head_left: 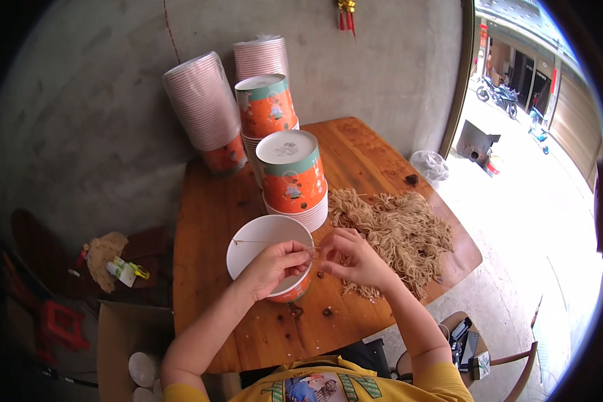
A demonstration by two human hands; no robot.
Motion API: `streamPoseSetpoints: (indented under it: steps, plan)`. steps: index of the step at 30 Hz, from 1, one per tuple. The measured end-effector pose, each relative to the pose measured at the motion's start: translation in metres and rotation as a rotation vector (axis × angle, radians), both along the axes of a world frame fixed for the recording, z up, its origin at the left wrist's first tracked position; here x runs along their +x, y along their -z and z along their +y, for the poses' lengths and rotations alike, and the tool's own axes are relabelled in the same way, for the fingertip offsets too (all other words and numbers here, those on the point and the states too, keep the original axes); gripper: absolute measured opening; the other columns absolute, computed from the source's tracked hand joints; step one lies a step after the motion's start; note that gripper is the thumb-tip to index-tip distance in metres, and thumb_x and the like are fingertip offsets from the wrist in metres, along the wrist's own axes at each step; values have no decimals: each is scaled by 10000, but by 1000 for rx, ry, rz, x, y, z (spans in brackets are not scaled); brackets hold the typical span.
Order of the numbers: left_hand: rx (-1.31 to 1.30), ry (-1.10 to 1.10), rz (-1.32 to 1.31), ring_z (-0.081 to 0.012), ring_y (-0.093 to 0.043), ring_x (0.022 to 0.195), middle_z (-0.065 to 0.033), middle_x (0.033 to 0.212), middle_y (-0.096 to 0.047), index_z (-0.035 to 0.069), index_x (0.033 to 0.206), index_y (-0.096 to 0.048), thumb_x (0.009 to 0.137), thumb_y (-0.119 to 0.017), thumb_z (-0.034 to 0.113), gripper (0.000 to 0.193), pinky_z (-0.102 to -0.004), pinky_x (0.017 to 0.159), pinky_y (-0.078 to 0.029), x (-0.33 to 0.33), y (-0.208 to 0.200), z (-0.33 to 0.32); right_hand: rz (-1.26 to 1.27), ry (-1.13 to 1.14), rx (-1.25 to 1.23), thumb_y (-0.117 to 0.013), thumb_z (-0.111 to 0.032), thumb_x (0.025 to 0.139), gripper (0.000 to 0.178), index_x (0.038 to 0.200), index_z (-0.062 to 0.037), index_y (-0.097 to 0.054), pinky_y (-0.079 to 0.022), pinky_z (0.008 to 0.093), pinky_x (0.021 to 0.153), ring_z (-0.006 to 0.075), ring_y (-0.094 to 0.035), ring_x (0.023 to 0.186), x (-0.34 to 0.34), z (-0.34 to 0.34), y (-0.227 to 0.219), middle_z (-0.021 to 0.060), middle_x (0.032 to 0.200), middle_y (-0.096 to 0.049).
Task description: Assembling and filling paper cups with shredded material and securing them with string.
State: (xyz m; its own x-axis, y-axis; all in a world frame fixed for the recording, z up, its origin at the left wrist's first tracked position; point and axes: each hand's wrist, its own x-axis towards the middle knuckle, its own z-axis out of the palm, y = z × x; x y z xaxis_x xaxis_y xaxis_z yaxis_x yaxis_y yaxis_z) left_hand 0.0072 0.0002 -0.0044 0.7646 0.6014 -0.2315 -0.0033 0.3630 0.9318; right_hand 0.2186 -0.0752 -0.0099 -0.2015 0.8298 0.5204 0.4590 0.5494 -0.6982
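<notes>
A thin string (264, 242) stretches across the mouth of a white-lined paper bucket (242, 258) on the wooden table. Pinched together, the fingers of my left hand (279, 264) hold the string over the bucket's near right side. My right hand (352, 256) is just right of it, thumb and curved fingers apart. Fine strands run between the two hands and reach the right fingertips; whether these touch them I cannot tell. Beside and behind my right hand lies a large heap of tan strings (409, 231).
Orange and green paper buckets (295, 181) stand upside down in stacks behind the bucket. Plastic-wrapped stacks (201, 100) lean near the grey wall. A cardboard box (124, 328) holding white items is at lower left. A chair with small items (469, 348) stands at lower right, beside the table.
</notes>
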Motion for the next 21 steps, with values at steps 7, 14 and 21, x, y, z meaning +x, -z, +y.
streamPoseSetpoints:
  steps: [7,14,21]
  plan:
    - [8,-21,-1,-66,-530,776,3,886,-602,46,1047,-612,932,-601,140,148,-207,732,-460,2,-1,0,-65,116,77,-726,-136,812,126,862,-78,-626,-443,351,825,236,-589,881,-9,-5,5,52,856,-599]
    - [-217,-27,41,-85,-567,774,-16,924,-621,78,1048,-586,929,-589,128,130,-233,688,-477,6,-9,2,-62,280,211,-754,-148,776,146,820,-90,-628,-437,354,716,238,-563,731,-35,-11,12,39,762,-565]
    - [-263,-44,55,-109,-585,808,-23,951,-606,84,1030,-568,925,-598,114,113,-241,692,-482,4,-8,2,-142,264,297,-748,-153,780,135,821,-90,-636,-433,347,737,235,-570,739,-35,-13,12,32,762,-571]
